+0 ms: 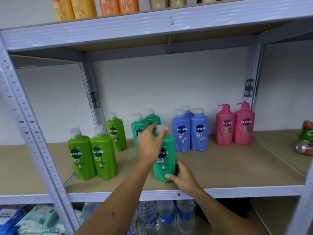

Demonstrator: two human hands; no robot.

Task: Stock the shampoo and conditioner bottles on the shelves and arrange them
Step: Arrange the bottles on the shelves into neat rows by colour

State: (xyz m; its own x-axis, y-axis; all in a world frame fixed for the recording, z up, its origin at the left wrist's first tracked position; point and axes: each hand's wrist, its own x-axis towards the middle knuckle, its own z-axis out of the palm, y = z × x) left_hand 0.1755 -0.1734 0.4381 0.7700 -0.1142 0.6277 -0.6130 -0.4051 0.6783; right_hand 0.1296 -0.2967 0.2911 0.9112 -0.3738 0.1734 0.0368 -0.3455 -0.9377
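Note:
A teal-green shampoo pump bottle (166, 164) stands upright near the front of the middle shelf (228, 168). My left hand (149, 143) reaches over its upper left side, fingers at the white pump head. My right hand (182, 176) grips the bottle's lower right corner. Behind it stand two more teal bottles (141, 126). Three lime-green bottles (91, 156) stand to the left, three blue bottles (190, 131) and two pink bottles (235, 126) to the right.
Yellow and orange bottles (94, 6) line the top shelf. Water bottles (166, 216) and tissue packs (32, 219) fill the shelf below. A green can (306, 138) lies at the far right. A grey metal upright (32, 129) stands at the left.

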